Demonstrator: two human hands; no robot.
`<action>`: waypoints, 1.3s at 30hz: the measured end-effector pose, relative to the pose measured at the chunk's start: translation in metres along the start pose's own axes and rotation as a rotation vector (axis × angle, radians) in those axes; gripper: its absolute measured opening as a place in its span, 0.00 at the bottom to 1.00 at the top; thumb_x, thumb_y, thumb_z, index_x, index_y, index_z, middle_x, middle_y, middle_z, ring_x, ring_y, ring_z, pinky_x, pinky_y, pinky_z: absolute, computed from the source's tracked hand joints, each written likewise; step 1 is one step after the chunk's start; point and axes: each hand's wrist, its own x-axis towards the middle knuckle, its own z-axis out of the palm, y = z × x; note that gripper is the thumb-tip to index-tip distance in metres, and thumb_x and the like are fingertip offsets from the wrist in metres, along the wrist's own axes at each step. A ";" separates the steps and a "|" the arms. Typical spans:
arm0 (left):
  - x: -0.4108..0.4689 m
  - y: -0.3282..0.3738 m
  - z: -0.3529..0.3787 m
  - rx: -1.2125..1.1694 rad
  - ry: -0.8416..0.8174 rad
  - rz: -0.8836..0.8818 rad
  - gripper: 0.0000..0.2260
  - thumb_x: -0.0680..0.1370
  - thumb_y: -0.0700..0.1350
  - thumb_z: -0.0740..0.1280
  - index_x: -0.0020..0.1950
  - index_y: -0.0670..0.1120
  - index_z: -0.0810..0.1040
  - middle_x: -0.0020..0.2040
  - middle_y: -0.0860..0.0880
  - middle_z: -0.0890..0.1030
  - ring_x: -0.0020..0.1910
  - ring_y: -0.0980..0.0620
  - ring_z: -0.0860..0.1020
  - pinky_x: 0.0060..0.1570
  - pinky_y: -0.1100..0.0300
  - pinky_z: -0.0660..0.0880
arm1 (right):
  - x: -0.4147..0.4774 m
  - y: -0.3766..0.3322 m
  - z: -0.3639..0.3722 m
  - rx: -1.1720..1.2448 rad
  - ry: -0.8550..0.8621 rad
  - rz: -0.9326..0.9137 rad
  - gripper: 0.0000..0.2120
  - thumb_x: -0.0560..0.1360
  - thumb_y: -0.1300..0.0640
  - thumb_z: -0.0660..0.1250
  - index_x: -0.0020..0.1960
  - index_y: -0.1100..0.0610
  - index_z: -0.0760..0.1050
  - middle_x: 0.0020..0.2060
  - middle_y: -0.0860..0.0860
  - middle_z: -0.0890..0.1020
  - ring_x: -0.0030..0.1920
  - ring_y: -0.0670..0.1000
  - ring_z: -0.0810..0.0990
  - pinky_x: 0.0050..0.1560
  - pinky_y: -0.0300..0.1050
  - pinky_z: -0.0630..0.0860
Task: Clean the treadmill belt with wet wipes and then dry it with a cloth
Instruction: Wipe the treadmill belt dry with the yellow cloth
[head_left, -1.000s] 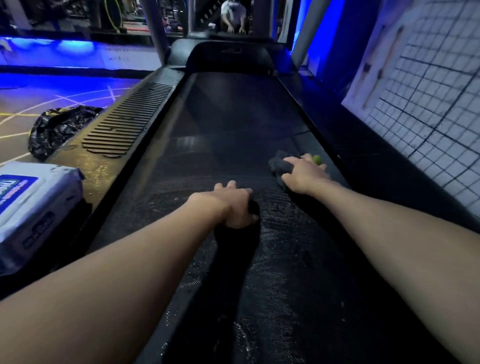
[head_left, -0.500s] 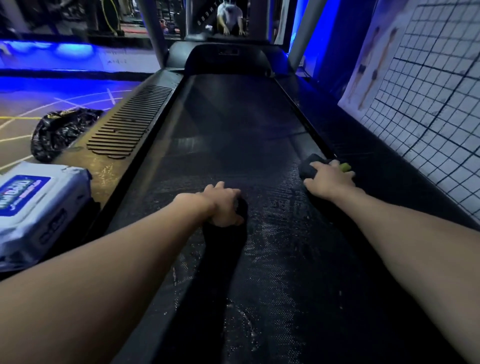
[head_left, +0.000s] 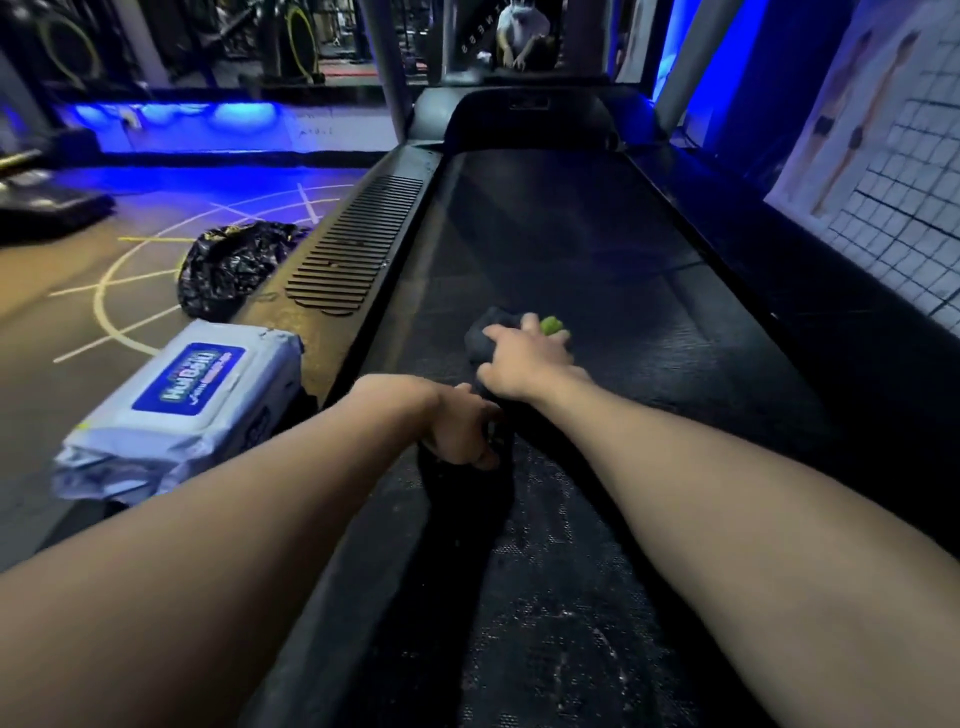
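Note:
The black treadmill belt (head_left: 597, 249) runs away from me, wet and speckled near me. My right hand (head_left: 524, 361) grips a dark cloth (head_left: 485, 332) and presses it on the middle of the belt. A green bit (head_left: 551, 326) pokes out past the fingers. My left hand (head_left: 457, 426) leans on the belt just behind it, near the left edge, fingers curled under; nothing shows in it. A pack of wet wipes (head_left: 187, 395) lies on the left side rail, beside my left forearm.
A crumpled black plastic bag (head_left: 234, 265) lies on the floor left of the ribbed side rail (head_left: 353, 249). The right side rail (head_left: 779, 291) borders a wall with a grid poster (head_left: 893, 156). A person (head_left: 522, 26) stands beyond the treadmill's front.
My right hand has slid the cloth from the belt's right edge leftwards to the middle. My left hand stays planted on the belt. The view has turned towards the left.

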 end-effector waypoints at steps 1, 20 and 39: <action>-0.004 -0.005 0.000 -0.011 -0.030 0.018 0.26 0.79 0.51 0.66 0.75 0.45 0.65 0.72 0.43 0.67 0.73 0.45 0.62 0.69 0.60 0.61 | 0.000 -0.015 0.005 0.009 -0.011 -0.029 0.24 0.77 0.47 0.65 0.72 0.42 0.67 0.72 0.54 0.59 0.68 0.66 0.60 0.64 0.60 0.66; -0.024 -0.015 -0.009 -0.093 -0.216 0.032 0.22 0.82 0.49 0.61 0.74 0.42 0.65 0.66 0.49 0.72 0.64 0.51 0.69 0.55 0.68 0.62 | 0.000 -0.058 0.022 0.142 -0.107 -0.237 0.24 0.78 0.47 0.64 0.74 0.39 0.66 0.72 0.50 0.62 0.69 0.62 0.61 0.67 0.58 0.63; 0.020 0.112 0.023 0.116 0.350 -0.007 0.22 0.79 0.60 0.59 0.66 0.46 0.68 0.64 0.44 0.69 0.65 0.40 0.68 0.60 0.43 0.68 | -0.058 0.230 -0.058 -0.030 0.167 0.429 0.26 0.78 0.47 0.61 0.75 0.41 0.63 0.73 0.54 0.60 0.64 0.67 0.66 0.63 0.58 0.69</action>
